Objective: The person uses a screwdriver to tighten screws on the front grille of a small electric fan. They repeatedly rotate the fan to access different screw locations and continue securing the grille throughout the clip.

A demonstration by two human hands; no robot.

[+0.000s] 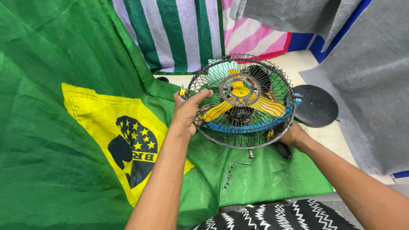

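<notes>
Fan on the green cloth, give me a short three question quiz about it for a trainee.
1. True or false: both hands grip the fan at its wire guard.
2. What colour are the blades? A) red B) yellow C) white
3. What small loose parts lie on the green cloth just in front of the fan?

Key
1. True: the left hand holds the guard's left edge, the right hand its lower right edge.
2. B, yellow, with a yellow hub.
3. Several screws, lying apart from the fan.
</notes>
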